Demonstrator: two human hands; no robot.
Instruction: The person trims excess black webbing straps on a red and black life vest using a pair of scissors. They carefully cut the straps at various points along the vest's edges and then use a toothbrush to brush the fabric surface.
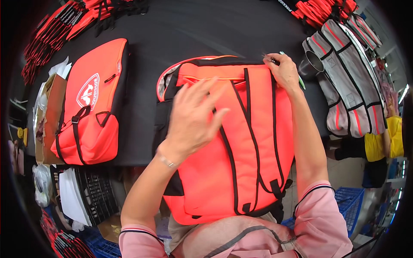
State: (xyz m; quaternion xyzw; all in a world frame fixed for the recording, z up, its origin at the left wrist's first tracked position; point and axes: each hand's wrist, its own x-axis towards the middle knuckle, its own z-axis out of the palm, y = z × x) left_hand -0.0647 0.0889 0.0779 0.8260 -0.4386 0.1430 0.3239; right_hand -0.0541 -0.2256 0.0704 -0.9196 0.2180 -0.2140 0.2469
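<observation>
An orange-red backpack (pixel 209 180) with black trim lies in front of me, its shoulder straps (pixel 263 122) facing up and its lower end against my body. At the far left corner, its opening shows a grey lining (pixel 167 79). My left hand (pixel 196 113), blurred, is over the upper part of the bag with fingers spread and nothing in it. At the top right corner of the bag, my right hand (pixel 284 69) grips a small dark tool (pixel 274 61) with a thin tip, perhaps thread snips. The fingers hide most of it.
Left on the black table (pixel 142 129) lies another orange-red Rossignol bag (pixel 93 84), beside a cardboard box (pixel 53 119). Grey padded panels (pixel 348 80) and a dark cup (pixel 311 64) are at right. Orange-red pieces (pixel 53 35) are stacked behind. A person in yellow (pixel 384 138) is at right.
</observation>
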